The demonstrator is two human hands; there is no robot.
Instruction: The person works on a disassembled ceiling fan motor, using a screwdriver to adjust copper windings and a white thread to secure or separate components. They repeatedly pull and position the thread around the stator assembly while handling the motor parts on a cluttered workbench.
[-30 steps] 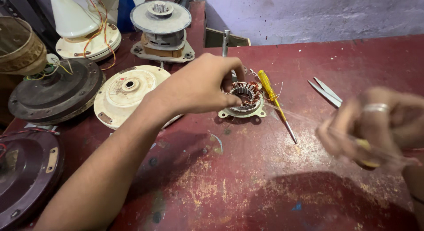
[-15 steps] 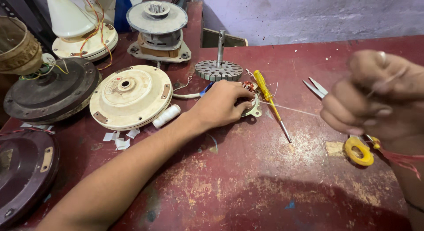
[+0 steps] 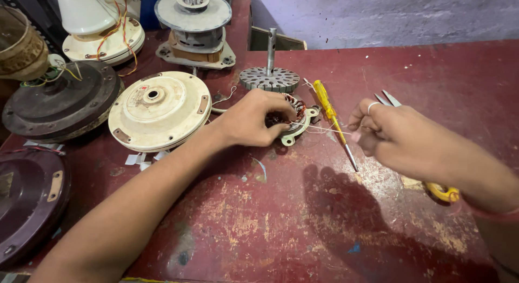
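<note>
Pressing down on the small wound stator [image 3: 289,116], the left hand [image 3: 253,119] curls its fingers over the copper coils and pins the part to the desk [image 3: 259,218]. Half a second back that hand sat a touch lower and the right hand was up high near the camera; now the right hand [image 3: 381,129] has dropped to the level of the stator, fingers pinched on a fine pale thread [image 3: 319,129] that runs taut back to the coils. So the slack looks taken up, and the binding on the winding seems to be under tension.

Textures, quickly: the desk is worn red paint, scuffed through to pale patches. A yellow-handled screwdriver [image 3: 331,110] lies just beside the stator, its steel shaft angled toward the right hand. Metal tweezers [image 3: 390,97] peek out behind the knuckles, and a yellow tape roll [image 3: 443,192] sits under the right wrist.

Behind the stator stands a laminated rotor on its shaft [image 3: 269,77], grey and ribbed. To the left, a cream fan housing [image 3: 159,110], round and grimy, and a dark brown housing [image 3: 62,101] further over. White paper scraps [image 3: 143,158] litter the desk near the cream one.
</note>
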